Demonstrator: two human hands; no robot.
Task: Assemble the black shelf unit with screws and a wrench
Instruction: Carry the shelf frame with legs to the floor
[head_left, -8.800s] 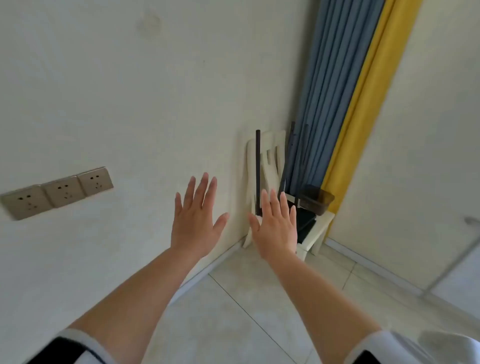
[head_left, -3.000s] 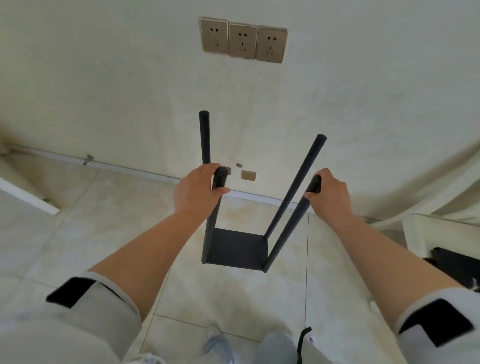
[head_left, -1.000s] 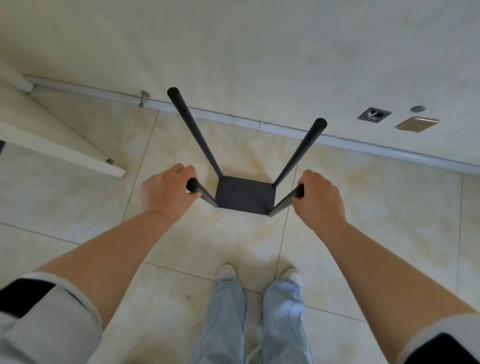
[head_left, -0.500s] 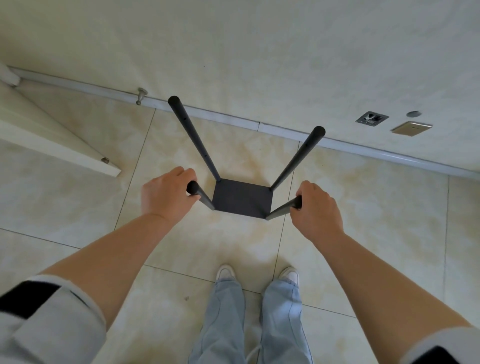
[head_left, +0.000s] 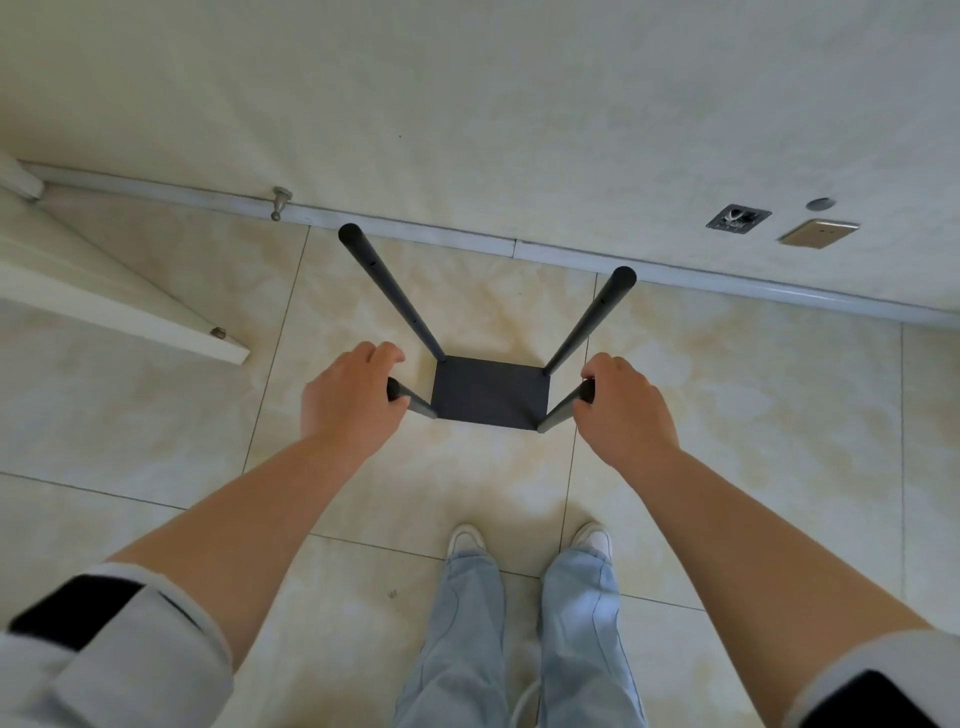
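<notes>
Directly between both hands, shelf unit (head_left: 491, 392).

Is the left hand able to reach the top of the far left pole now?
Probably yes. The left hand holds the near left pole, and nothing stands between it and the far left pole; it must let go first.

A matte black metal shelf unit (head_left: 491, 392), made of one square panel and four round tubular posts, is seen standing upright on the tiled floor near the wall. Its posts rise from the panel's corners, small holes visible along the two far ones.
</notes>
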